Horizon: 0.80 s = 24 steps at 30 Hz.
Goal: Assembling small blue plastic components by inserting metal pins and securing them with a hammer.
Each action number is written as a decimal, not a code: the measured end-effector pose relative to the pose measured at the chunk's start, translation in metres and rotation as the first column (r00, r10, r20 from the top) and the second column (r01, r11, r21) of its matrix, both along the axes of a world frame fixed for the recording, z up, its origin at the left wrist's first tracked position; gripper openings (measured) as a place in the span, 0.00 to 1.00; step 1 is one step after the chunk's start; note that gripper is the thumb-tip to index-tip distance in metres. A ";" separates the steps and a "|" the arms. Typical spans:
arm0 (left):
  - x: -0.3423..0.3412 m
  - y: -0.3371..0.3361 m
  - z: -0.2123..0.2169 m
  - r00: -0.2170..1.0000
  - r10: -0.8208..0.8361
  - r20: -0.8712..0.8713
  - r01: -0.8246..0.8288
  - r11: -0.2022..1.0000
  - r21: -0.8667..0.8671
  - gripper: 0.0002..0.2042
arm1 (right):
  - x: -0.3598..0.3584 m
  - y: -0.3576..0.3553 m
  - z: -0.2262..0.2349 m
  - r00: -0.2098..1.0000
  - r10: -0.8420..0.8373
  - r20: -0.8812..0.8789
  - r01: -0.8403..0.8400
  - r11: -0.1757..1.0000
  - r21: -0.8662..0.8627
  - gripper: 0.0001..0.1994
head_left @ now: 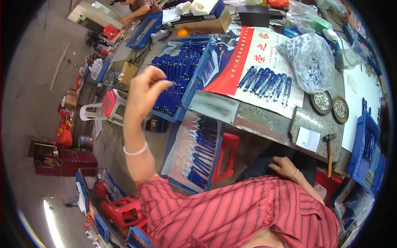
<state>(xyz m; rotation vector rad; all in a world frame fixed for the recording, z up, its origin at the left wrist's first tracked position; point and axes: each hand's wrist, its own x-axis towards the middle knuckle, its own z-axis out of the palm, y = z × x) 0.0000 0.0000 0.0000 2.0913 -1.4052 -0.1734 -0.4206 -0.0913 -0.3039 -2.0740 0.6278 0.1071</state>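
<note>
I see bold red characters (259,58) on a smooth paper sheet (250,93). My left hand (142,91) pinches above slender blue pieces (178,62), its contents unclear; my right hand (285,167) rests apart, loosely curled.

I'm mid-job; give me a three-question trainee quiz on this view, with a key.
1. True or false: the bare right hand has a slim light bracelet at its wrist.
2. Which is nearest the left hand: A, the wooden-handled hammer; B, the upper blue plastic tray heaped with slender blue pieces; C, the square white paper?
3. How many round dark dishes of small pieces stand beside the bulging clear plastic bag?

Key: 1. True. 2. B. 3. Two.
</note>
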 end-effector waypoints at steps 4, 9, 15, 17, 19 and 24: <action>-0.093 -0.014 -0.015 0.957 -0.284 -0.053 0.280 0.957 -0.070 0.07 | 0.014 0.010 0.077 0.908 -0.094 0.408 0.071 0.995 0.070 0.07; -0.185 -0.043 -0.076 0.766 -0.607 -0.212 0.575 0.794 -0.197 0.09 | 0.006 -0.003 0.133 0.780 -0.346 0.521 0.346 0.933 0.102 0.13; -0.253 -0.070 -0.111 0.647 -0.673 -0.359 0.626 0.737 -0.254 0.09 | -0.035 -0.003 0.118 0.822 -0.362 0.440 0.335 0.932 0.139 0.07; -0.266 -0.076 -0.118 0.575 -0.704 -0.417 0.640 0.705 -0.307 0.09 | -0.043 0.003 0.117 0.808 -0.411 0.422 0.365 0.912 0.189 0.06; -0.278 -0.078 -0.125 0.536 -0.652 -0.537 0.588 0.744 -0.317 0.12 | -0.050 0.010 0.114 0.725 -0.566 0.392 0.398 0.809 0.433 0.08; -0.291 -0.076 -0.165 0.279 -0.427 -0.860 0.497 0.831 -0.252 0.20 | -0.055 -0.001 0.126 0.680 -0.634 0.368 0.398 0.741 0.541 0.06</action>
